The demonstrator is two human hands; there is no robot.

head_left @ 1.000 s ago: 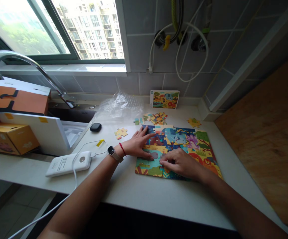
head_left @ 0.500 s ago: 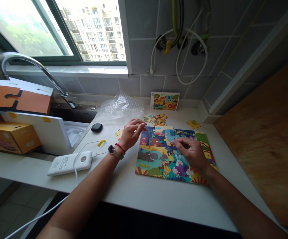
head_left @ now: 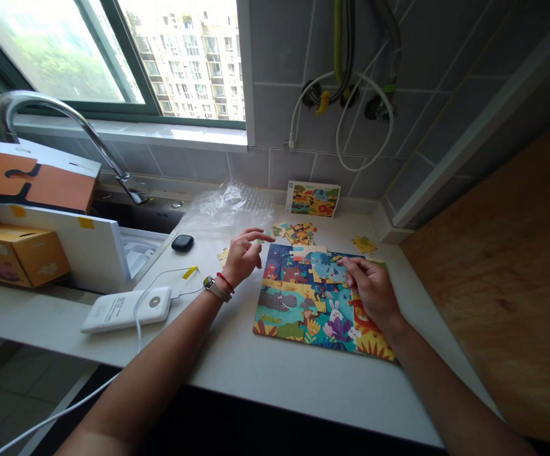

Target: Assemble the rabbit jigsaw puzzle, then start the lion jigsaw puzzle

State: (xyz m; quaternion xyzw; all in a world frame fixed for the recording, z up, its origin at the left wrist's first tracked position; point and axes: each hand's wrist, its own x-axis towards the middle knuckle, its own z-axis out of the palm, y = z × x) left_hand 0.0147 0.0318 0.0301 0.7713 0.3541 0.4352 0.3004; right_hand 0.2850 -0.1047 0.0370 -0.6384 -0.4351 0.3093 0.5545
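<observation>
A jigsaw puzzle of colourful animals lies on the white counter, with a hippo, a rabbit, a lion and a blue elephant showing. Over its upper right part, my right hand pinches a blue puzzle piece beside the elephant. The fingertips partly cover that piece. My left hand hovers just left of the puzzle's top left corner, index finger stretched out and the others loosely bent, holding nothing. Loose puzzle pieces lie in a pile behind the puzzle. More yellow pieces rest at the back right.
A picture card leans against the tiled wall. Left of it are crumpled clear plastic, a black case and a white power bank with a cable. Boxes stand by the sink and tap. A wooden panel borders the right.
My right hand has moved slightly right along the elephant, where a blue piece now shows at its fingertips. My left hand has shifted a little left, with its index finger stretched out. The view has tilted slightly.
</observation>
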